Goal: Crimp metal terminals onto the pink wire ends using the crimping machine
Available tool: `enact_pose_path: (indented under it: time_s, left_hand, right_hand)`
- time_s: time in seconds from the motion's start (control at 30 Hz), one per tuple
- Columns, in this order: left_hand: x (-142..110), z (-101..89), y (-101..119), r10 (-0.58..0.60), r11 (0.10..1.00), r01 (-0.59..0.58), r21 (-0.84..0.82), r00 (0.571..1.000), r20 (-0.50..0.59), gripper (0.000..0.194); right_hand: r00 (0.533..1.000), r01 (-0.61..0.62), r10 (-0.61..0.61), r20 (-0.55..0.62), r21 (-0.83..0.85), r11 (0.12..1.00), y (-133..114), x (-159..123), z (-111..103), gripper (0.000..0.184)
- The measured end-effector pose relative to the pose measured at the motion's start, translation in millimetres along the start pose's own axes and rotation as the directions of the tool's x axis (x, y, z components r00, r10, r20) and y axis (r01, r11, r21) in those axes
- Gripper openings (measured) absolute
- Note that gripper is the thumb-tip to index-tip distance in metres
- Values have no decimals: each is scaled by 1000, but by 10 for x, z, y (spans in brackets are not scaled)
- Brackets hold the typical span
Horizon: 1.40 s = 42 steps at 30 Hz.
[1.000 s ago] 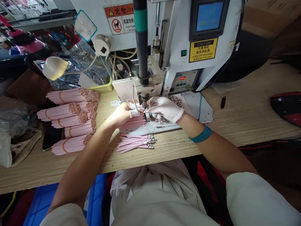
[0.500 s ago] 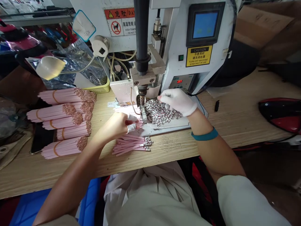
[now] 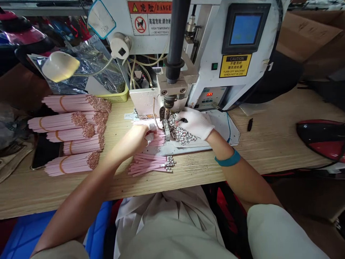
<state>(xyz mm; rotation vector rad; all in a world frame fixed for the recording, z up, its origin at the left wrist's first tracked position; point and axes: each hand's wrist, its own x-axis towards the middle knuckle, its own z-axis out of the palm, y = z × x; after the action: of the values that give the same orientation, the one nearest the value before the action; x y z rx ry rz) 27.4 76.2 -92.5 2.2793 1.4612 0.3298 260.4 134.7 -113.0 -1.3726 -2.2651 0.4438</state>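
Note:
My left hand point(image 3: 145, 135), with white covers on some fingertips, is closed in a pinch over pink wires point(image 3: 159, 138) beside the soldering head. My right hand point(image 3: 195, 124) wears a white glove. Its fingers are bent together above a pile of small white-and-metal parts point(image 3: 184, 136), close to the tip; whatever they hold is too small to make out. Between both hands the soldering iron tip point(image 3: 167, 114) points down at a small metal block point(image 3: 167, 133). Nearer me lie pink wires with small metal pieces on their ends point(image 3: 149, 164).
Bundles of pink wire point(image 3: 72, 163) in rubber bands are stacked at left. A soldering machine point(image 3: 205, 21) with a screen point(image 3: 245, 29) stands behind my hands. A lamp point(image 3: 60, 67) hangs at left, and a black-and-red object point(image 3: 320, 138) sits at right.
My right hand has moved left across the parts pile, closer to the soldering tip. My left hand stays at the pink wires, its fingers slightly shifted. The camera view has shifted a little.

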Motion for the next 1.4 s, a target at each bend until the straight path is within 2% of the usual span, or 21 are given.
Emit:
enact_pose_path:
  time_s: [0.1, 0.17, 0.23, 0.33, 0.43, 0.5, 0.57, 0.73, 0.9, 1.03, 1.17, 1.4]
  left_hand:
    - [-4, -34, -4, 16, 998, -16, -56, 1000, 1, 12]
    - [1, -42, -1, 15, 997, -13, -81, 1000, 16, 11]
    - [13, -38, 0, 22, 992, -19, -127, 1000, 21, 14]
    - [31, -26, -5, 55, 966, -46, -255, 998, 27, 22]
    - [33, -35, -10, 42, 915, -19, -402, 998, 48, 27]
    - [31, -48, -9, -37, 875, 67, -480, 997, 71, 29]
    - [34, -55, -12, -99, 838, 134, -529, 991, 94, 30]
    - [69, -27, -63, -41, 837, 73, -542, 997, 71, 30]
    - [88, -8, -81, -104, 853, 141, -503, 989, 101, 30]
    - [106, 4, -55, -84, 827, 129, -546, 991, 107, 26]
    - [148, 49, -51, -102, 805, 148, -575, 989, 111, 21]
    - [188, 91, -117, -75, 823, 103, -558, 995, 72, 16]
  right_hand:
    - [999, -27, 29, -29, 91, 995, 8, 1, -27, 8]
    - [998, -63, 64, 4, 257, 964, 14, 0, -35, 9]
    - [988, -148, 115, 98, 458, 877, 7, -6, -30, 10]
    - [965, -256, 144, 219, 672, 695, -31, -18, -16, 12]
    - [958, -284, 134, 252, 782, 555, -85, -29, -2, 12]
    - [950, -308, 116, 289, 822, 479, -122, -37, 17, 14]
    - [939, -338, 100, 328, 831, 442, -158, -44, 47, 16]
    - [928, -368, 121, 352, 823, 433, -214, -48, 112, 14]
    - [917, -389, 96, 387, 813, 433, -219, -46, 100, 13]
    - [914, -394, 101, 392, 803, 447, -236, -52, 98, 12]
    - [909, -408, 112, 401, 808, 425, -255, -64, 98, 13]
    - [918, -388, 100, 384, 814, 433, -256, -70, 97, 11]
